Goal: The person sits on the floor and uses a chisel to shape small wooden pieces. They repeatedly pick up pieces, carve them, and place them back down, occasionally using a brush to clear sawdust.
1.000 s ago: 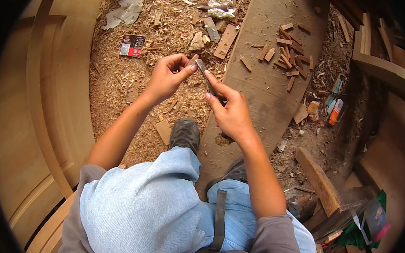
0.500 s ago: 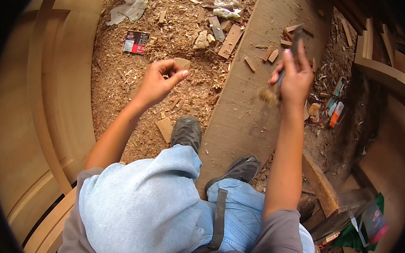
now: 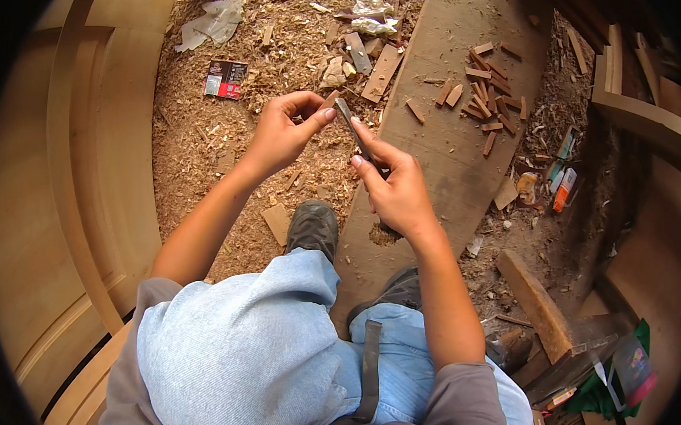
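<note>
My left hand (image 3: pixel 284 133) pinches a small wooden piece (image 3: pixel 330 99) between thumb and fingertips, above the shavings-covered ground. My right hand (image 3: pixel 399 187) is wrapped round a chisel (image 3: pixel 347 120), its dark metal blade pointing up and to the left. The blade's tip is at the wooden piece; whether the two touch I cannot tell. Most of the chisel's handle (image 3: pixel 384 233) is hidden by my right hand, and only its worn, brownish end shows below. Beyond my right hand, several small wooden pieces (image 3: pixel 491 97) lie in a loose pile on a long board (image 3: pixel 440 30).
Wood shavings (image 3: pixel 192 139) cover the ground, with a red and black packet (image 3: pixel 224 79) and crumpled plastic (image 3: pixel 211 24) on them. A panelled wooden door (image 3: pixel 107 157) stands at the left. An orange and white tube (image 3: pixel 565 189) and a wooden block (image 3: pixel 535 305) lie at the right.
My right hand has swung left and nearer with the chisel, from over the pile to beside my left hand. The pile now shows. My left hand has shifted slightly right.
</note>
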